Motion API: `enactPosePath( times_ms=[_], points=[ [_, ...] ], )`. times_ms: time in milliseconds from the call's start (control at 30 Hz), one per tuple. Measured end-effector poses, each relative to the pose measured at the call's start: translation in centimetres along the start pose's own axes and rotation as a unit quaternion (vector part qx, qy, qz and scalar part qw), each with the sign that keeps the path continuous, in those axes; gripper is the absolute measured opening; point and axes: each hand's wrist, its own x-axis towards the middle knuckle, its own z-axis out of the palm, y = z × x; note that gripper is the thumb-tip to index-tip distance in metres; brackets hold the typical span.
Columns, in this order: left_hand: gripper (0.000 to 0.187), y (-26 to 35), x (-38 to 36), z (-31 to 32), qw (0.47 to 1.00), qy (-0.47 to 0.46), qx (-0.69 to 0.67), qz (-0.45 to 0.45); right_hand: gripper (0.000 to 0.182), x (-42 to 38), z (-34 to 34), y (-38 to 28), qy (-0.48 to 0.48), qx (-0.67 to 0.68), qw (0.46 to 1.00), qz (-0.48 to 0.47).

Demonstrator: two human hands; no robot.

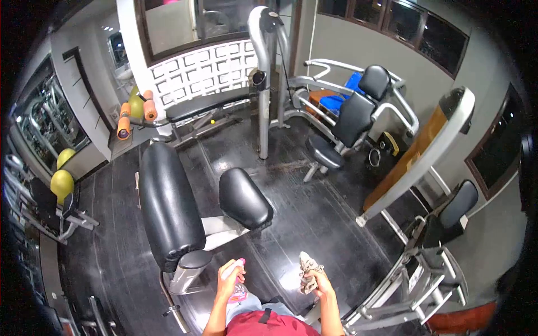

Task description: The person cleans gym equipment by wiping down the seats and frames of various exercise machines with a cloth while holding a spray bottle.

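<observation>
At the bottom centre, my left hand [228,278] is closed round a spray bottle [238,292] with a pink nozzle and a clear, pinkish body. To its right, my right hand [321,283] grips a crumpled, patterned beige cloth [307,271], part of which sticks up above the fingers. The hands are apart, in front of my red top. Ahead and to the left stands a gym bench with a long black backrest [168,201] and a black seat pad [244,196]. Neither hand touches the bench.
A machine with a black seat [324,152] stands beyond, near a blue object [333,103]. A tall curved frame [434,151] rises at the right, with a metal rack [437,283] below it. Orange foam rollers [124,124] and a yellow ball [62,183] are at the left.
</observation>
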Motion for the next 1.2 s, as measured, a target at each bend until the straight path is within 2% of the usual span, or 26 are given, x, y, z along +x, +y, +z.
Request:
enactPosePath(
  times_ms=[67, 267, 333, 500, 633, 800, 933, 1000, 1200],
  points=[
    [0.016, -0.3, 0.9, 0.8, 1.000, 0.014, 0.011, 0.012, 0.042, 1.2, -0.8, -0.6, -0.026, 0.008, 1.000, 0.007],
    [0.017, 0.2, 5.0, 2.8, 0.996, 0.047, 0.061, 0.033, 0.041, 4.0, -2.2, -2.4, -0.024, 0.059, 0.998, 0.026],
    [0.018, -1.4, 7.8, 3.2, 0.998, 0.061, 0.018, 0.029, 0.039, 4.7, -2.9, -3.3, -0.027, 0.059, 0.998, 0.021],
    [0.019, -2.1, 15.3, 5.1, 0.998, 0.059, 0.020, 0.030, 0.039, 6.0, -4.1, -7.5, 0.066, 0.066, 0.996, 0.004],
    [0.020, -0.7, 21.9, 6.6, 0.998, 0.049, 0.036, -0.016, 0.038, 9.8, -7.0, -10.5, 0.162, 0.042, 0.986, 0.019],
    [0.021, 1.2, 29.9, 8.0, 0.999, 0.011, 0.036, 0.009, 0.040, 14.8, -6.2, -15.6, 0.180, 0.057, 0.982, 0.002],
    [0.020, 3.5, 34.0, 8.8, 0.995, -0.032, 0.098, 0.010, 0.038, 18.6, -4.8, -18.7, 0.189, 0.031, 0.982, -0.009],
    [0.020, 4.4, 35.8, 9.2, 0.997, -0.015, 0.080, -0.011, 0.035, 20.3, -4.1, -20.2, 0.178, 0.050, 0.983, 0.019],
    [0.021, 4.8, 38.9, 9.0, 0.997, -0.002, 0.081, -0.016, 0.040, 25.8, -2.5, -23.8, 0.173, 0.015, 0.985, -0.013]
  ],
)
